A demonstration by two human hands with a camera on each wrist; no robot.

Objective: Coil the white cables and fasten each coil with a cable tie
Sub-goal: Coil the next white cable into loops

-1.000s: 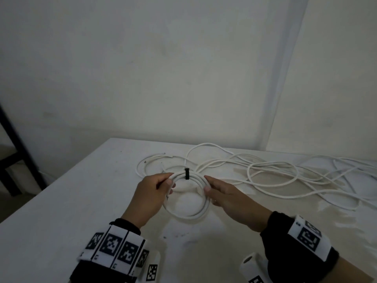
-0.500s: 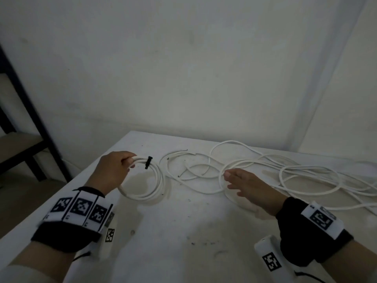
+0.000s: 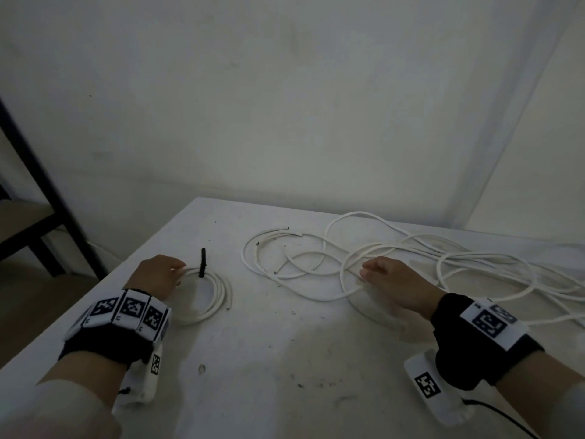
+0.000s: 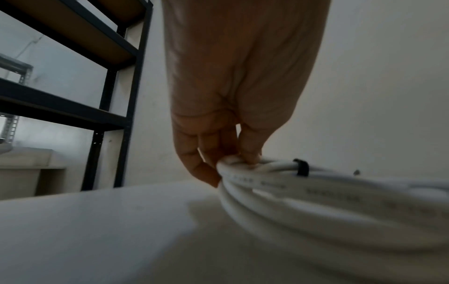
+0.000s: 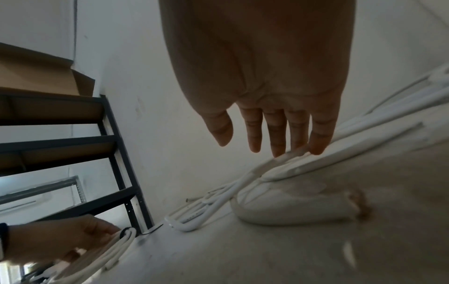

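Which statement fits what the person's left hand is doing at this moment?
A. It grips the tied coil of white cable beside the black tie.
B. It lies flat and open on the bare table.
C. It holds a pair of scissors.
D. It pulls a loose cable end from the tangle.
A: the left hand curls its fingers round the coil, just beside the black cable tie, while the right hand reaches open over the loose cables.
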